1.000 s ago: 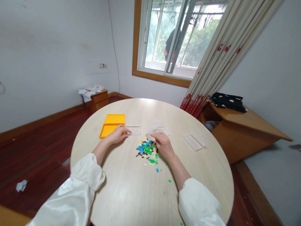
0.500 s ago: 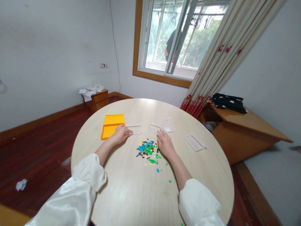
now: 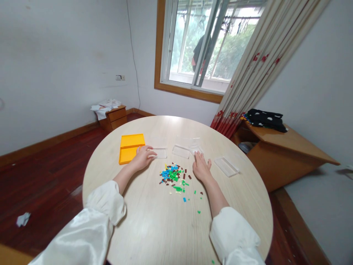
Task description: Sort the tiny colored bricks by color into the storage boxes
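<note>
My left hand (image 3: 143, 158) lies over the right edge of an opened yellow case (image 3: 131, 140), fingers apart and reaching to a clear plastic tray (image 3: 160, 153). Whether the fingertips touch this tray I cannot tell. My right hand (image 3: 202, 168) has its fingers spread, their tips at the near edge of a small clear container (image 3: 194, 148). Left of that hand is another clear tray (image 3: 180, 151). A heap of small building bricks (image 3: 172, 174), blue, green, brown, yellow and cream, sits between my hands. Neither hand visibly holds anything.
A further clear case (image 3: 226, 166) is on the right of the round table (image 3: 154, 228). Loose bricks, including a blue one (image 3: 184, 200) and a green one (image 3: 199, 212), are scattered nearer me. Beyond the table stands a tilted wooden cabinet (image 3: 298, 147).
My right hand has shifted right, away from the middle clear tray to the small container beside it, uncovering some brown bricks. My left hand has barely moved.
</note>
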A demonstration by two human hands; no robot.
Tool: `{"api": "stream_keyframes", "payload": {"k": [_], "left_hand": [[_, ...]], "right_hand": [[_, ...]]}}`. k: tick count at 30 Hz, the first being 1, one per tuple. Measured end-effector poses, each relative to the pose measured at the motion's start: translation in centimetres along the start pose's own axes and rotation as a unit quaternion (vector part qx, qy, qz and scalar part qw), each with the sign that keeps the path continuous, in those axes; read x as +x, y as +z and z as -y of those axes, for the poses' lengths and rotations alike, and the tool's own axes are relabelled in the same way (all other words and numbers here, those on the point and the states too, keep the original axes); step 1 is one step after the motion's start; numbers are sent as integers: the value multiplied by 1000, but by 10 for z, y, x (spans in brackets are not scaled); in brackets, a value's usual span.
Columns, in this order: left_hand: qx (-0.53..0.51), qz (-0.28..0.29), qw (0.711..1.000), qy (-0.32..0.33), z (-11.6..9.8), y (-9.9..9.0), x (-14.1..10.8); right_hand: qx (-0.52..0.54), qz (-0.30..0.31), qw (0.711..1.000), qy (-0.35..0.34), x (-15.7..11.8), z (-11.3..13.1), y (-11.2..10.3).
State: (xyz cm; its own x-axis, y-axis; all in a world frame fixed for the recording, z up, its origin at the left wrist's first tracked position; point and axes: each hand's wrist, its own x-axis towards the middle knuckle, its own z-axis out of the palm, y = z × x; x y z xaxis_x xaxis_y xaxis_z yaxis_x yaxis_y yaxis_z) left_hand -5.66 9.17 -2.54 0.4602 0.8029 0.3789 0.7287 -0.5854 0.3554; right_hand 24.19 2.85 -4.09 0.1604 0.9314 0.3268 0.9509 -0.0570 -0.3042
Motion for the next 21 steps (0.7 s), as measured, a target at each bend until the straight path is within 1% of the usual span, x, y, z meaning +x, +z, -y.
{"api": "stream_keyframes", "payload": {"k": [3, 5, 7, 10, 12, 14, 17, 19, 21], "left_hand": [[6, -20, 1000, 10, -8, 0, 1], [4, -23, 1000, 13, -13, 0, 1], [-1, -21, 1000, 19, -17, 0, 2], [-10, -23, 999, 25, -21, 2, 2], [-17, -30, 999, 23, -20, 2, 1], [-26, -46, 998, 18, -19, 1, 2], [-44, -87, 995, 15, -21, -6, 3], [-55, -121, 991, 14, -32, -12, 1], [-63, -145, 987, 26, -58, -19, -8]], "right_hand": [[-29, -26, 999, 5, 1, -2, -6], [-48, -47, 998, 9, 0, -1, -10], [-55, -53, 997, 16, -1, 2, -14], [-30, -74, 996, 29, -1, 8, -22], [14, -115, 993, 26, 2, 14, -33], [76, -169, 983, 8, 8, 20, -50], [190, -231, 954, -34, 19, 30, -86], [282, -252, 924, -54, 26, 35, -111], [359, -269, 892, -56, 29, 38, -133]]}}
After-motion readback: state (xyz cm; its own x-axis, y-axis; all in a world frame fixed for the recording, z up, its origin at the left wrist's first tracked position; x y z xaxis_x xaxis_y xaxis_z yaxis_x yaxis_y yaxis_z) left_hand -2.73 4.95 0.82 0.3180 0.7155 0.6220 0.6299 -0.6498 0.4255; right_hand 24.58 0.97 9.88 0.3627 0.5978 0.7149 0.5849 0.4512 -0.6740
